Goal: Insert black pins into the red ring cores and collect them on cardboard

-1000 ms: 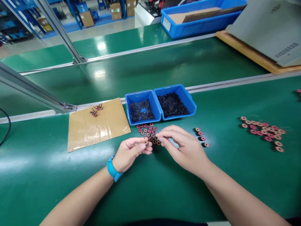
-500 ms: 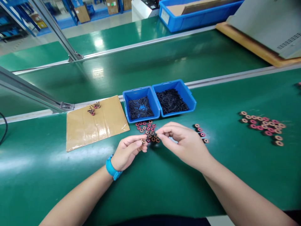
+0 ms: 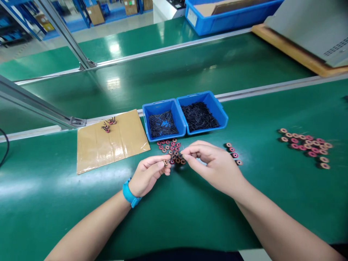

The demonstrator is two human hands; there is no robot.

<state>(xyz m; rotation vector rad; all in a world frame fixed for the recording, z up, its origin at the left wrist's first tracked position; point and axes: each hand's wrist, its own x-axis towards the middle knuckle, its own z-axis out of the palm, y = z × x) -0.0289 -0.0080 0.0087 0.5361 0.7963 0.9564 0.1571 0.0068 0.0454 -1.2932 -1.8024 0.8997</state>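
My left hand (image 3: 148, 173), with a turquoise band at the wrist, pinches a small copper-coloured wound coil (image 3: 165, 162) between thumb and forefinger. Facing it, my right hand (image 3: 210, 163) has its thumb and forefinger pressed together; something dark and thin seems to lie at their tips, too small to make out. Just behind the fingertips, a cluster of small red and copper wound coils (image 3: 171, 146) lies on the green table, partly hidden by my hands. Two blue bins (image 3: 185, 131) stand beyond it, holding many short thin black pieces (image 3: 199, 116).
Left of the bins lies a flat brown cardboard sheet (image 3: 111, 152) bearing a few coils with black leads (image 3: 106, 127). A short row of coils (image 3: 235, 155) sits right of my right hand, and a larger group (image 3: 307, 145) farther right. A metal rail (image 3: 244, 92) runs behind.
Both hands keep almost the same pose, fingertips close together. The view has shifted very slightly; nothing else visibly differs.
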